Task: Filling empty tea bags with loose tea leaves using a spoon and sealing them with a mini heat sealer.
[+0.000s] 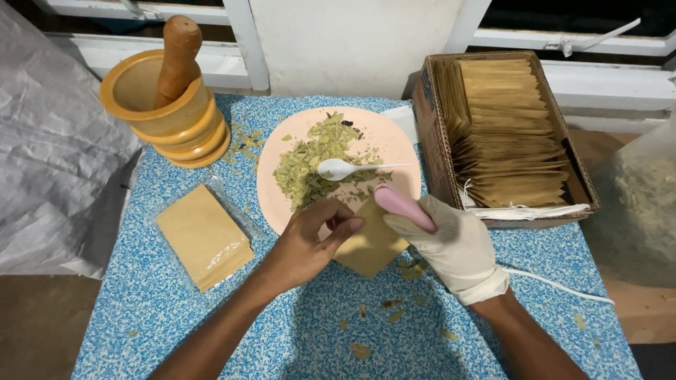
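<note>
The left hand, bare, pinches the upper left edge of a tan paper sachet between thumb and fingers, narrow on the paper. The right hand wears a pale glove and closes its fingers around a pink handle, which lies across the sachet's upper corner. What the handle belongs to cannot be told.

The sachet sits at the near rim of a pink plate, partly over it and partly over the blue speckled bench. On the plate lies a heap of crushed green leaves, and a white spoon rests on the heap with its handle pointing right. Left of the plate, near it, a stack of tan sachets lies on the bench. Behind and left of the plate stands a yellow mortar with a wooden pestle leaning in it. Right of the plate, just beside it, a cardboard box holds rows of upright tan sachets. Leaf crumbs lie scattered on the bench nearer than the plate. A clear bag of leaves stands right of the box.
</note>
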